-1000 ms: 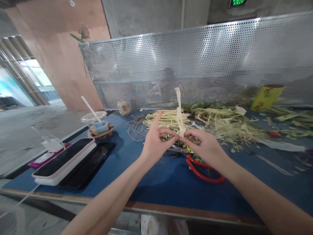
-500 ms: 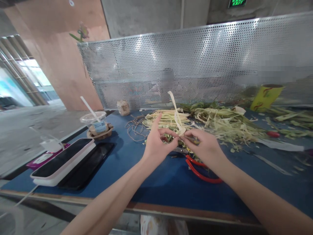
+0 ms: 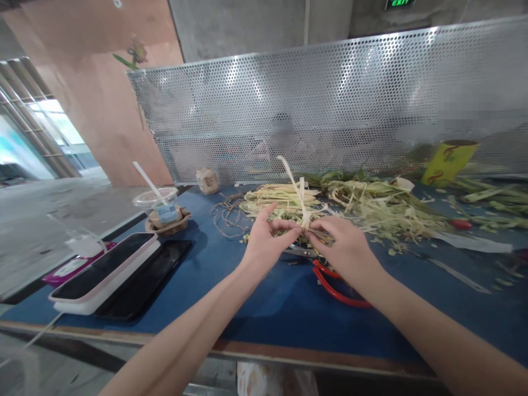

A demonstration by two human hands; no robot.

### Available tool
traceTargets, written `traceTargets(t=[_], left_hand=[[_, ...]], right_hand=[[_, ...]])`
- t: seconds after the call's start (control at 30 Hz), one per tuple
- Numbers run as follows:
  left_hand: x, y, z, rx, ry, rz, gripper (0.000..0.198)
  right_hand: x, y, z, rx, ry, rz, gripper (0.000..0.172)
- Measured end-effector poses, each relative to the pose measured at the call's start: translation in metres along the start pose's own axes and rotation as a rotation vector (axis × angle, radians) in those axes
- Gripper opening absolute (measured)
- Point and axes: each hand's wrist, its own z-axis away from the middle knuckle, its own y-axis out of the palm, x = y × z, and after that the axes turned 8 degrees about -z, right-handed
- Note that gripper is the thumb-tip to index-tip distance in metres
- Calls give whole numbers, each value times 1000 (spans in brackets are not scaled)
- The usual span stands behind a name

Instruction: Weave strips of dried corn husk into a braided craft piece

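Note:
Between the fingertips of both hands stands a pale, dry strip of plant husk [image 3: 304, 212], its long thin end pointing up and curling left. My left hand [image 3: 268, 234] pinches its lower end from the left, index finger raised. From the right, my right hand [image 3: 340, 236] pinches the same spot with thumb and fingers. The exact grip point is small and partly hidden by the fingers. Just below lie scissors with red handles [image 3: 336, 289], their blades partly under my hands. Behind is a bundle of yellow-green husk strips [image 3: 284, 195].
A heap of shredded green leaves [image 3: 379, 206] lies right of centre, with a knife [image 3: 457, 275] nearer. Loose twine [image 3: 231, 214] is at the left, beside a lidded cup with a straw [image 3: 165, 209]. Two phones [image 3: 111, 267] [image 3: 146, 280] lie front left. A perforated metal screen [image 3: 247, 121] stands behind.
The husk's upper end now leans further left, and a second short piece stands up beside it. Both hands stay pinched together in nearly the same place.

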Motion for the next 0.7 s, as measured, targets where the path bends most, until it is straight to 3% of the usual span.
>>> traceTargets(t=[0.2, 0.4, 0.47, 0.57, 0.7], left_hand=[[-11, -3, 2, 38, -252, 68, 59], [-23, -6, 3, 228, -477, 98, 38], [-20, -6, 3, 220, -437, 55, 47], [-12, -8, 3, 176, -218, -58, 68], [-7, -11, 2, 158, -51, -190, 65]], right_hand=[[-1, -2, -2, -27, -13, 26, 9], [-1, -4, -1, -8, -2, 45, 10], [-1, -3, -1, -14, -16, 50, 11], [-1, -2, 0, -13, -31, 43, 11], [2, -4, -3, -7, 94, -31, 8]])
